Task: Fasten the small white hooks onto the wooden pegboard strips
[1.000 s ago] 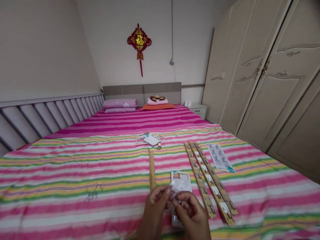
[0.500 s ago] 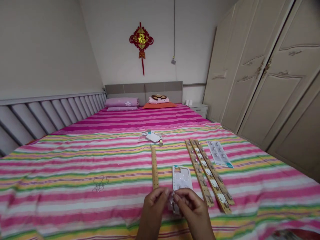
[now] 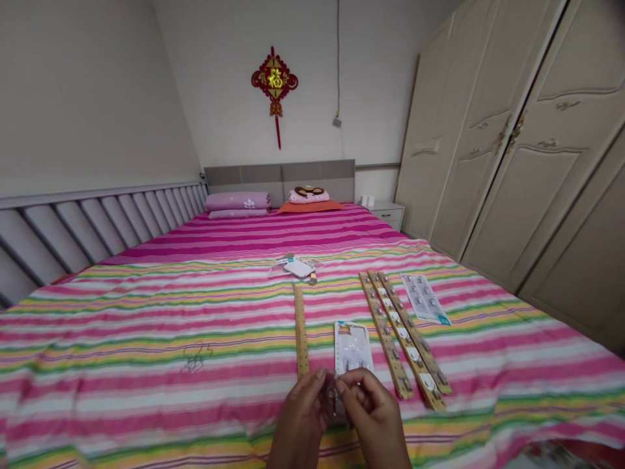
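Between my two hands, low in the middle of the view, is a small clear plastic packet (image 3: pixel 333 398) with something small and dark in it. My left hand (image 3: pixel 301 407) pinches its left side, and the fingertips of my right hand (image 3: pixel 370 407) grip its upper right. Just beyond my hands lies a white blister card (image 3: pixel 352 344) with small metal pieces. A bare wooden strip (image 3: pixel 301 329) with holes points away from my left hand. Three wooden strips (image 3: pixel 401 335) with metal hooks lie side by side at the right, the middle one with white pieces.
Another blister card (image 3: pixel 426 299) lies right of the strips. Opened packaging (image 3: pixel 299 267) sits farther back, and thin tangled wire (image 3: pixel 196 357) rests at the left on the striped sheet (image 3: pixel 122 391). A slatted rail (image 3: pixel 97 225) and wardrobe (image 3: pixel 527 182) flank the bed.
My left hand has turned slightly and come closer round the packet. The packet has shifted a little to the left. The view has moved slightly.
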A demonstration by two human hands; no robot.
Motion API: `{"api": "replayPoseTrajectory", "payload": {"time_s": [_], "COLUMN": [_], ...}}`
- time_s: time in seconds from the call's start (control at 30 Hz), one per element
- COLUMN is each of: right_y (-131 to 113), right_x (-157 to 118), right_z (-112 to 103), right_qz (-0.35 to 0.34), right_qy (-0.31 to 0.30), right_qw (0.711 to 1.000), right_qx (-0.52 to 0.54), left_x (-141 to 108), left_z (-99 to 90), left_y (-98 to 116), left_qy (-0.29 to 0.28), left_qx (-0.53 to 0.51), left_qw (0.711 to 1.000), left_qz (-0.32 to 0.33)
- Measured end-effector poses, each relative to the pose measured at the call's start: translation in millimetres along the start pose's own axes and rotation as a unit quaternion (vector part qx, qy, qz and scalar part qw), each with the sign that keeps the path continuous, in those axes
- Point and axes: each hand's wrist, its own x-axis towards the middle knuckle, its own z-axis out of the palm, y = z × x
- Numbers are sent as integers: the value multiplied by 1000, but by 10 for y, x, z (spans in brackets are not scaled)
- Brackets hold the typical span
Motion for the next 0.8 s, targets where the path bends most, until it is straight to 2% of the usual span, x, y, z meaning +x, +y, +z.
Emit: {"api": "replayPoseTrajectory", "payload": {"time_s": [0.43,0.7,0.8], "right_y": [15,-44,-57], "right_x": [-18,-26,-29], "right_z": [-17,-20,-19], "right_qz": [-37,-48,-47], "right_qy": [6,29,26], "right_qw": [999,998,998], "right_qx": [-27,-29,-32], "left_x": [-92,-120,-128], "left_z": [68,100,104], "left_y": [44,98,120], "left_qy": [-28,1,-5], "left_qx": [-19,36,61], "left_qw": [999,999,998], "left_qz": [3,4,10]}}
